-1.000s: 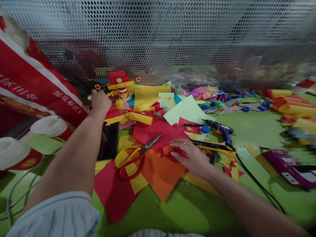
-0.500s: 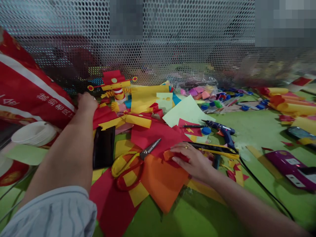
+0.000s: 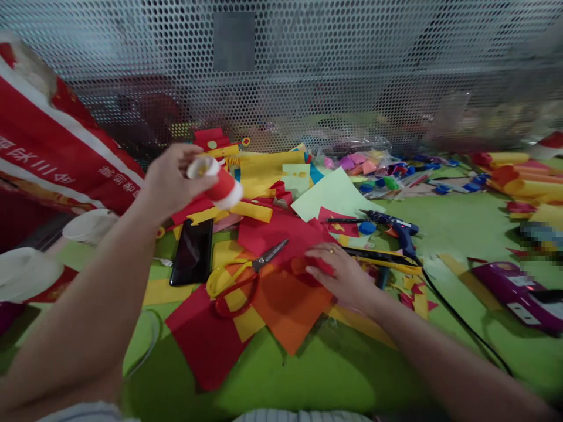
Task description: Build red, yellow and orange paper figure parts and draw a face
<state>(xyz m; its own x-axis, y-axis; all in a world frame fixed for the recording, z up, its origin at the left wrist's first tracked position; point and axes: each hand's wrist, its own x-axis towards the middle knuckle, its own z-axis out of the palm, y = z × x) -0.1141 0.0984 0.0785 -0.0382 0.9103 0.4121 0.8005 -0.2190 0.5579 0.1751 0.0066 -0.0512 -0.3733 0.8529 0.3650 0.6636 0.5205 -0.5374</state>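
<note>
One red-and-white roll is up above the table, gripped at one end by the left hand. The right hand curls over one red-orange scrap (whether its fingers pinch it, I cannot tell). One phone, one pair of scissors and one glue gun lie nearby. The left hand and roll partly hide one paper figure; the left edge cuts off one white cup.

A perforated metal screen stands behind the green bench. At the left are a red printed bag and white cups. A black phone lies flat; a purple box sits far right.
</note>
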